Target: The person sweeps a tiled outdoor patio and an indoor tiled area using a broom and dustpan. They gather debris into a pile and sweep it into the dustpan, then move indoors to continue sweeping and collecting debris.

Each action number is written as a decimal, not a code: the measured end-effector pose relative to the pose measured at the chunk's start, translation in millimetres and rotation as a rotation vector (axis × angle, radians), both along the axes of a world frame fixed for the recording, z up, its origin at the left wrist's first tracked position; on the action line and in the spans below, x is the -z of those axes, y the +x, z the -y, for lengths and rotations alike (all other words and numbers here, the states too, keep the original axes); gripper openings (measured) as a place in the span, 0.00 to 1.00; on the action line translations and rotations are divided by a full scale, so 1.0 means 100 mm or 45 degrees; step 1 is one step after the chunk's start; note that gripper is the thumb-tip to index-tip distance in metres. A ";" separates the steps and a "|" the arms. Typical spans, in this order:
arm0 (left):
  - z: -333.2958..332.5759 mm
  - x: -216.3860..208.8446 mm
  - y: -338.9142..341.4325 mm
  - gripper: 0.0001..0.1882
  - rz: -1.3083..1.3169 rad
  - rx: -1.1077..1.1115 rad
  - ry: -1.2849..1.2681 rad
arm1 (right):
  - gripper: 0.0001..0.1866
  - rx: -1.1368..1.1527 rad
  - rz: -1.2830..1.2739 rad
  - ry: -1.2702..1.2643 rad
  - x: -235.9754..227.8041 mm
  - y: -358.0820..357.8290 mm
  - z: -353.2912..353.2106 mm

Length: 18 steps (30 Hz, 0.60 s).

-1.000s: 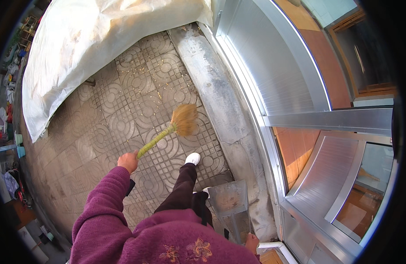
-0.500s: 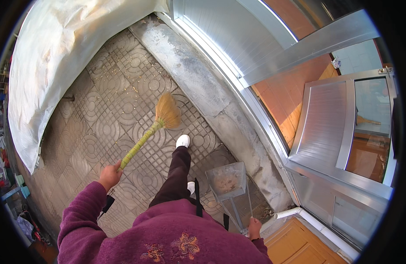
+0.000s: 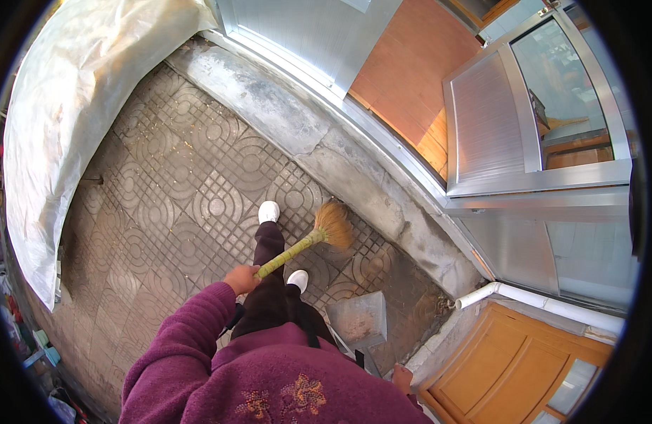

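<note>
And the broom (image 3: 298,251) is held out in front of the body, low over the patterned paving (image 3: 139,244), its green-wrapped handle slanted up to the right and its straw-coloured bristles (image 3: 334,227) fanned out near the concrete ledge (image 3: 305,134). The handle's near end is gripped by the left hand (image 3: 242,280), fingers wrapped firmly around it! Whether the paving is touched by the bristle tips cannot be told.

Over to the right hand (image 3: 402,378): it is partly hidden at the edge of the purple sweater (image 3: 269,367), so whether its fingers are open or closed cannot be told. Just ahead of it, a grey metal dustpan (image 3: 358,320) is seen, its flat pan marked with brown, its handle mostly covered by the body.

The broom is flanked by two white shoes, the front shoe (image 3: 269,212) to the left of the bristles and the rear shoe (image 3: 297,280) below the handle. Yellowish specks (image 3: 185,145) are scattered across the paving farther ahead. Along the left, the scene is bordered by a draped whitish plastic sheet (image 3: 79,92); beyond the ledge, an open metal-framed door (image 3: 495,120) is seen beside a reddish-brown floor (image 3: 425,49). At the lower right, an orange-brown panelled door (image 3: 502,353) is topped by a white pipe (image 3: 545,300).
</note>
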State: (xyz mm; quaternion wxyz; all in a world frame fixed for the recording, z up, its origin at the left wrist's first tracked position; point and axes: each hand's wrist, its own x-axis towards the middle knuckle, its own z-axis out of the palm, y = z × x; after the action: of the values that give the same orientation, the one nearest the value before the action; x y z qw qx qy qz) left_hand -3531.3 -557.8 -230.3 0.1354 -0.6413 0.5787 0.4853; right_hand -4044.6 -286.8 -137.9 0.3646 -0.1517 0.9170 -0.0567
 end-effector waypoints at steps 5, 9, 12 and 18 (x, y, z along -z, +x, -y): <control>-0.29 -0.36 0.32 0.23 0.029 -0.465 0.139 | 0.20 -0.070 -0.077 0.112 0.20 -0.25 -0.93; -0.58 -0.69 0.73 0.25 0.124 -0.497 0.002 | 0.23 -0.138 -0.102 0.200 0.44 -0.37 -1.45; -0.61 -0.75 0.95 0.26 0.142 -0.438 -0.044 | 0.23 -0.338 -0.156 0.277 0.46 -0.29 -1.58; -0.12 -0.33 1.40 0.24 0.336 -0.166 -0.174 | 0.20 -0.388 -0.164 0.137 0.15 0.24 -1.26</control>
State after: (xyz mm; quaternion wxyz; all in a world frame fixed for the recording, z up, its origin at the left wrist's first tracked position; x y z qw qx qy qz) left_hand -3391.2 -546.1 -197.3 0.1346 -0.7432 0.5448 0.3643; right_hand -4020.6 -161.1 -152.9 0.3172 -0.2726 0.9064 0.0584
